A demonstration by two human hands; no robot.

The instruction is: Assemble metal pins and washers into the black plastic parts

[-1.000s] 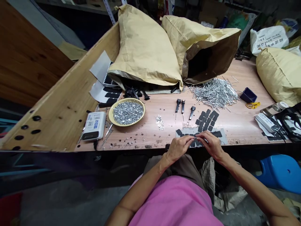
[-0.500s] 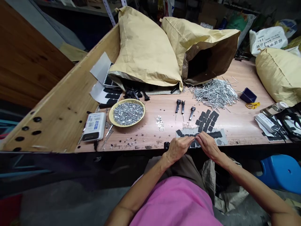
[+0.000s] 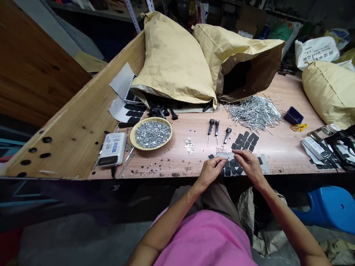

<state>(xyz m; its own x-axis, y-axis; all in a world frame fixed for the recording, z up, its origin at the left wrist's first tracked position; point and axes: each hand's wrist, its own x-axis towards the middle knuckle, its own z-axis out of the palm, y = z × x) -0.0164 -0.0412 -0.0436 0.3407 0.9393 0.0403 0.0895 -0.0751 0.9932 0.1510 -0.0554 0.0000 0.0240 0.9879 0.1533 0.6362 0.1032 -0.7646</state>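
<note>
Head view of a long pale wooden workbench [image 3: 194, 129], shown with a raised wooden side board [image 3: 77, 125] along its left edge. At the near edge, the left hand [image 3: 212, 170] was closed, thumb and forefinger pinched on a thin silver metal pin [image 3: 225, 159], which was held just above the bench and pointed toward the right hand [image 3: 248, 164]. The right hand was held with fingers curled downward over a grey backing sheet of black foam pads [image 3: 264, 166]; whether anything was gripped in it could not be told.

Loose black foam pads [image 3: 245, 141] were laid just beyond the sheet, and three black-handled pins [image 3: 217, 130] were set side by side near them. A large heap of silver metal pins [image 3: 253, 111] was spread before an open brown paper sack [image 3: 241, 59], with a closed brown paper sack [image 3: 173, 62] lying beside it. A round yellow dish of small silver washers [image 3: 151, 133] was placed to the left, a white rectangular box [image 3: 112, 147] just beside it, and a small cluster of loose washers [image 3: 189, 145] between dish and hands. A small dark blue tray [image 3: 293, 115] was seen right of the heap, and a blue plastic stool [image 3: 330, 207] below the bench. Dim cluttered shelving was visible behind.
</note>
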